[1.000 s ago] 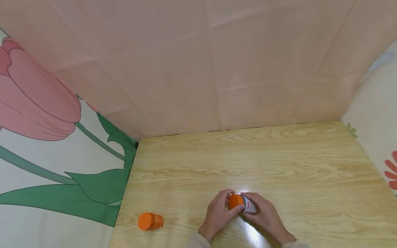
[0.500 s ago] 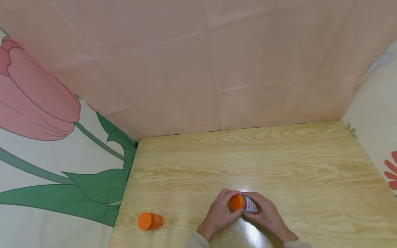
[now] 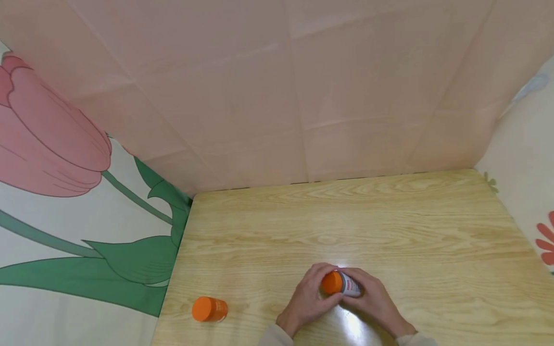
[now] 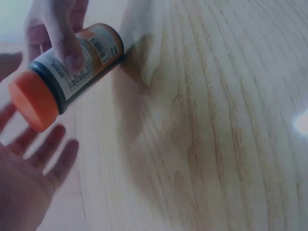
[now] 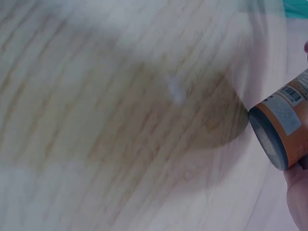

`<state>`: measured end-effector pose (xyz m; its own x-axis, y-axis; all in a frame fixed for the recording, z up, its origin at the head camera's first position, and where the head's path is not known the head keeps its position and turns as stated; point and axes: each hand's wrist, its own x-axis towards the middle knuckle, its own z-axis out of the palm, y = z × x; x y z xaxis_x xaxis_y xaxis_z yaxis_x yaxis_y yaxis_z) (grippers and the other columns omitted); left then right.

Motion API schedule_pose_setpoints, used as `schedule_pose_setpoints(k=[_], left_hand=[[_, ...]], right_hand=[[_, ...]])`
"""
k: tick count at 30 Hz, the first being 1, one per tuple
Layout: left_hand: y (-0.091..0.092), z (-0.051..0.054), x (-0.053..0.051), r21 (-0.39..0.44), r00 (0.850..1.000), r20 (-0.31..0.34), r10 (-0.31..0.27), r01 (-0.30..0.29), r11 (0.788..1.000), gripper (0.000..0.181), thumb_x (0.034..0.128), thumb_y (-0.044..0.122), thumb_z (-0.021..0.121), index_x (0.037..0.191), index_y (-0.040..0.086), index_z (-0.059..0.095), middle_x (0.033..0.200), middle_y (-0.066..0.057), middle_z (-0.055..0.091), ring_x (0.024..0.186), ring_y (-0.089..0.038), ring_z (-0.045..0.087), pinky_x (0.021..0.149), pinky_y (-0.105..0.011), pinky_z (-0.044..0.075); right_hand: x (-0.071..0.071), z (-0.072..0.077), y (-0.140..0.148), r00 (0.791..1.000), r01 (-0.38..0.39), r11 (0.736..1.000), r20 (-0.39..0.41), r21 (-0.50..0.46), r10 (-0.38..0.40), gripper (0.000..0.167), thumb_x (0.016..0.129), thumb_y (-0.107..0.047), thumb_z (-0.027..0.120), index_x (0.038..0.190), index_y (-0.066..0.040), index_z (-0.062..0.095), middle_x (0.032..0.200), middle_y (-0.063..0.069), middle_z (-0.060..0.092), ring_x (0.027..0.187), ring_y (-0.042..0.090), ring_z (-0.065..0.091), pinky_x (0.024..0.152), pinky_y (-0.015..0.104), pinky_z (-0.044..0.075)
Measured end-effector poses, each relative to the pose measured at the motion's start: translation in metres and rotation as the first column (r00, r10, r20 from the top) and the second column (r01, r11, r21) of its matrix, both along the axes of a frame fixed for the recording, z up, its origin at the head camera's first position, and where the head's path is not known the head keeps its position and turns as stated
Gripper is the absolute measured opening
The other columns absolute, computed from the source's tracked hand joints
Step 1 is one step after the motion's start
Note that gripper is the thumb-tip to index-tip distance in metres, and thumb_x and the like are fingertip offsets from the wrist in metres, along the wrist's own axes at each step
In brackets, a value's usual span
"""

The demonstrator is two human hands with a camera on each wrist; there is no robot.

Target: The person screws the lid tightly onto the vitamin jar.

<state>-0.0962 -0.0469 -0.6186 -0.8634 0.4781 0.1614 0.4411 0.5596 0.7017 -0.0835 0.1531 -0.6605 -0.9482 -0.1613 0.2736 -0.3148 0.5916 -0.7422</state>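
Observation:
A small bottle [image 3: 350, 285] with a white, orange and dark label lies tilted between both hands, its orange cap [image 3: 332, 282] toward the left. Its base edge meets its shadow on the table in both wrist views. My right hand [image 3: 375, 299] grips the body, the thumb lying on the label in the left wrist view. At the cap is my left hand [image 3: 308, 299], thumb and forefinger curved around it. The left hand's other fingers [image 4: 53, 149] are spread below the cap. Only part of the right hand [image 5: 299, 197] shows in the right wrist view.
A second orange-capped bottle [image 3: 209, 309] stands at the left front of the wood-grain table [image 3: 389, 216]. Behind the table hangs a plain pinkish cloth [image 3: 242, 96]. A tulip-printed cloth [image 3: 56, 250] lines the left side, a pale printed one [image 3: 528, 158] the right.
My left fingers have closed in around the cap from a looser position. The bottle has shifted very slightly right. The second bottle has stayed in place.

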Motion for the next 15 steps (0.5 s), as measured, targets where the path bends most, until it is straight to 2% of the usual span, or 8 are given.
schedule_pose_setpoints(k=[2, 5, 7, 11, 15], left_hand=[[0.0013, 0.0005, 0.0006, -0.01, 0.992, 0.096, 0.077, -0.076, 0.997, 0.052, 0.0939, 0.047, 0.062, 0.138, 0.022, 0.053, 0.136, 0.004, 0.056, 0.119, -0.011, 0.057, 0.096, -0.028, 0.051], [0.0025, 0.0018, 0.0008, -0.029, 0.959, 0.214, 0.184, -0.182, 0.983, 0.054, 0.0951, 0.058, 0.053, 0.137, 0.025, 0.054, 0.128, 0.006, 0.06, 0.111, -0.01, 0.059, 0.09, -0.031, 0.051], [0.0025, 0.0025, 0.0005, -0.03, 0.939, 0.268, 0.215, -0.214, 0.976, 0.055, 0.0942, 0.061, 0.052, 0.136, 0.025, 0.055, 0.123, 0.007, 0.063, 0.106, -0.009, 0.06, 0.086, -0.031, 0.05], [0.0029, 0.0027, 0.0005, -0.037, 0.922, 0.317, 0.225, -0.224, 0.974, 0.061, 0.0894, 0.064, 0.057, 0.134, 0.023, 0.057, 0.116, 0.008, 0.063, 0.097, -0.004, 0.058, 0.08, -0.026, 0.048], [0.0036, 0.0037, 0.0009, -0.073, 0.92, 0.31, 0.239, -0.227, 0.971, 0.063, 0.0828, 0.067, 0.064, 0.129, 0.024, 0.06, 0.113, 0.01, 0.063, 0.091, -0.004, 0.057, 0.076, -0.021, 0.045]], right_hand=[[0.001, -0.0005, -0.0007, 1.0, 0.008, 1.0, -0.003, 0.006, -0.008, 0.065, 0.06, -0.024, 0.094, 0.12, -0.023, 0.068, 0.11, -0.006, 0.072, 0.091, 0.002, 0.062, 0.073, 0.024, 0.052], [0.0022, -0.0018, -0.0016, 0.999, 0.018, 1.0, -0.027, 0.014, -0.018, 0.064, 0.06, -0.022, 0.094, 0.119, -0.019, 0.07, 0.109, -0.005, 0.073, 0.089, 0.002, 0.062, 0.071, 0.024, 0.052], [0.003, -0.0025, -0.0022, 0.999, 0.023, 1.0, -0.034, 0.016, -0.023, 0.063, 0.06, -0.022, 0.094, 0.118, -0.018, 0.07, 0.108, -0.005, 0.073, 0.089, 0.002, 0.061, 0.071, 0.024, 0.052], [0.005, -0.0014, -0.0034, 0.999, 0.042, 0.998, 0.003, 0.038, -0.042, 0.063, 0.062, -0.028, 0.094, 0.12, -0.02, 0.069, 0.111, -0.007, 0.072, 0.09, 0.002, 0.061, 0.073, 0.025, 0.052], [0.0063, -0.0004, -0.0046, 0.998, 0.058, 0.996, 0.022, 0.066, -0.06, 0.063, 0.063, -0.029, 0.093, 0.121, -0.021, 0.069, 0.113, -0.007, 0.071, 0.091, 0.003, 0.061, 0.075, 0.026, 0.053]])
